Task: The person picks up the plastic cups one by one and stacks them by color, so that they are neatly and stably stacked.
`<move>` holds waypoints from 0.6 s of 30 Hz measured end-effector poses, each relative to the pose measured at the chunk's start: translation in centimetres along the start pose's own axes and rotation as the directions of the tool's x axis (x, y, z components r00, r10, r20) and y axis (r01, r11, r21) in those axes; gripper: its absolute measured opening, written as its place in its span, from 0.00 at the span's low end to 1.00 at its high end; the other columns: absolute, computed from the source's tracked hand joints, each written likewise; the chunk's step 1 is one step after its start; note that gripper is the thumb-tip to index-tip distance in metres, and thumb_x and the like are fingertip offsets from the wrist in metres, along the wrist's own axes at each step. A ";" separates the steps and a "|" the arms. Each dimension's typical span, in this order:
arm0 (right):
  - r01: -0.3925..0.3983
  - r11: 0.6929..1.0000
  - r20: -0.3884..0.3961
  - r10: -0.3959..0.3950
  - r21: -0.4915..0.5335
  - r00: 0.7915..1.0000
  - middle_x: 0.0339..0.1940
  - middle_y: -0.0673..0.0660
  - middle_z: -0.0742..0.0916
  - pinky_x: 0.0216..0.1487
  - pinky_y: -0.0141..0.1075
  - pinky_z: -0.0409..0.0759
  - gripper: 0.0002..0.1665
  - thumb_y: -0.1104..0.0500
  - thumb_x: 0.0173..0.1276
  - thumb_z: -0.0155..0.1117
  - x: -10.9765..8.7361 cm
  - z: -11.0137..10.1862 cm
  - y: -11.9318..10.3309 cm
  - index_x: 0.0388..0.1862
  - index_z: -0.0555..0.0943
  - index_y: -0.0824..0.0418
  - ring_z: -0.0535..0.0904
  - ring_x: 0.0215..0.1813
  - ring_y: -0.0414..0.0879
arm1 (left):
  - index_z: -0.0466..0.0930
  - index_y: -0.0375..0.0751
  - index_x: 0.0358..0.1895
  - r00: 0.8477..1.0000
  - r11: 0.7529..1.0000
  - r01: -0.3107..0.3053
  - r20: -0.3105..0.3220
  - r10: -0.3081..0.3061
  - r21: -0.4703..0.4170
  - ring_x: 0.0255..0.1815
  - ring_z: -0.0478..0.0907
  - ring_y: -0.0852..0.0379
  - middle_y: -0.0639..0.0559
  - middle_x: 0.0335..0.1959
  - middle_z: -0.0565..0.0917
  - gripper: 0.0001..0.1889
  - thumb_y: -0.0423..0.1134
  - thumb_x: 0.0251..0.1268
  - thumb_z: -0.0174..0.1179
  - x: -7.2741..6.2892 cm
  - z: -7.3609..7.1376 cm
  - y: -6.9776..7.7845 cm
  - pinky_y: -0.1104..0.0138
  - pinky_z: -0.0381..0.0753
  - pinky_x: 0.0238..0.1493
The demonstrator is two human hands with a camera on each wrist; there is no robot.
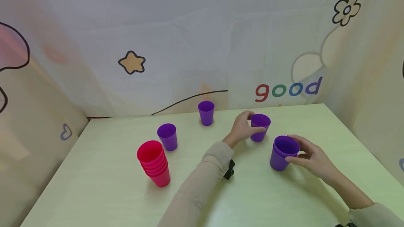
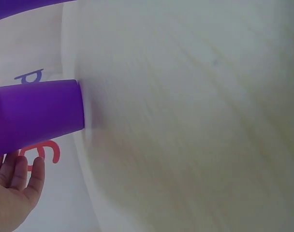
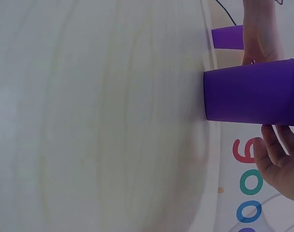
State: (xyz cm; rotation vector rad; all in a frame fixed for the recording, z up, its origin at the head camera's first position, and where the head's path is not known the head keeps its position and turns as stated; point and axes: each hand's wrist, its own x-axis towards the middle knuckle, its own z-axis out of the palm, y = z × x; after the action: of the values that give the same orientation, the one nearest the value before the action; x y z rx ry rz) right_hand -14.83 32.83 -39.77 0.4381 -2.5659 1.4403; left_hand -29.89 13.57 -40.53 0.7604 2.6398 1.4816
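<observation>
My left hand holds a purple cup near its rim, thumb across the near side and fingers behind. In the left wrist view that purple cup stands upright on its base, fingertips at its side. To the right and nearer, my right hand grips two nested purple cups by their upper part, thumb in front and fingers round the far side. The right wrist view shows the outer cup's wall, with several fingers close against it.
A stack of several red cups stands on the pale table at the left. Behind it is a single purple cup, and another purple cup stands near the back edge. A printed curtain hangs behind the table.
</observation>
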 end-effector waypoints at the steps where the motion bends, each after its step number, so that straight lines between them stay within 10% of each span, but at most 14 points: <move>1: 0.001 1.000 0.000 -0.001 -0.001 1.000 0.45 0.36 0.78 0.40 0.27 0.76 0.33 0.66 0.58 0.65 0.0 0.0 0.0 0.61 0.64 0.69 0.78 0.40 0.35 | 0.72 0.39 0.52 1.000 1.000 0.000 0.003 0.000 -0.006 0.48 0.70 0.59 0.53 0.45 0.76 0.30 0.46 0.45 0.71 -0.2 -0.1 -0.1 0.71 0.70 0.47; 18: -0.006 1.000 0.000 0.006 -0.029 1.000 0.45 0.36 0.77 0.40 0.26 0.76 0.34 0.65 0.58 0.65 0.1 0.1 0.2 0.62 0.64 0.69 0.77 0.40 0.34 | 0.71 0.39 0.53 1.000 0.996 -0.007 0.008 0.007 -0.083 0.50 0.71 0.54 0.54 0.45 0.77 0.31 0.45 0.44 0.72 -2.4 -0.9 -0.5 0.70 0.71 0.47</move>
State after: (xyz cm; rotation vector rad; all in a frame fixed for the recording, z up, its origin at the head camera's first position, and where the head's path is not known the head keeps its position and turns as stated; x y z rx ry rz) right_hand -14.97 32.83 -39.96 0.4272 -2.5872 1.4027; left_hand -28.22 11.60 -40.95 0.7681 2.5533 1.5753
